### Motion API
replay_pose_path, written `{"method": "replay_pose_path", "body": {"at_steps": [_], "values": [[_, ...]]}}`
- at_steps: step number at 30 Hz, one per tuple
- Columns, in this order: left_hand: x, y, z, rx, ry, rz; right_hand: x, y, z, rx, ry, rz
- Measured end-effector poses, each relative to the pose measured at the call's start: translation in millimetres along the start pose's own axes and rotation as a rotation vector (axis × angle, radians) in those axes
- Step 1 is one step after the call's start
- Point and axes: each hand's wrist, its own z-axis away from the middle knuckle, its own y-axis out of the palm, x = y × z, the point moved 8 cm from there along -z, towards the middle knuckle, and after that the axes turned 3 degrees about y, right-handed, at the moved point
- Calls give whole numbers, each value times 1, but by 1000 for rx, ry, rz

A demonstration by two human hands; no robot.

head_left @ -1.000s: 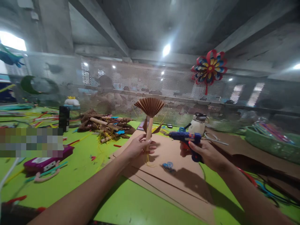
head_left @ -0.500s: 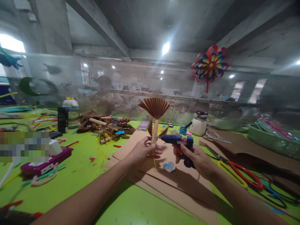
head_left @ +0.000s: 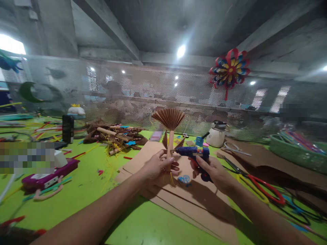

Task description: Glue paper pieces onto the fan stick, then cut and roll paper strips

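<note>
Left hand [head_left: 161,165] curled round tube [head_left: 171,139], upright above card [head_left: 143,154], fan [head_left: 168,117] topmost, presumably leaving side exposed. Right hand [head_left: 205,167] wrapped round glue gun [head_left: 192,151], nozzle [head_left: 174,150] levelled at tube's right side; touching or not, can't tell.

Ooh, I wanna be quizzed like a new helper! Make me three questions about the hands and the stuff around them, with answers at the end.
1. Choose: what does the right hand hold?
A) a green oval basket
B) a blue plastic glue gun
C) a white jug with a black lid

2. True or false: on the tan paper tube, the wide brown pleated paper fan sits below the left hand.

3. Fill in the gap: the scissors with one red and one yellow handle lie to the ____ of the glue gun.

Key:
1. B
2. False; the fan is at the top, above the hand.
3. right
</note>
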Motion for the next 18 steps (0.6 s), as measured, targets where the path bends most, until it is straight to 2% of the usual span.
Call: {"method": "replay_pose_path", "body": {"at_steps": [18], "values": [[-5, 0, 2, -43, -20, -12, 5, 5, -1, 18, -60, -93]]}}
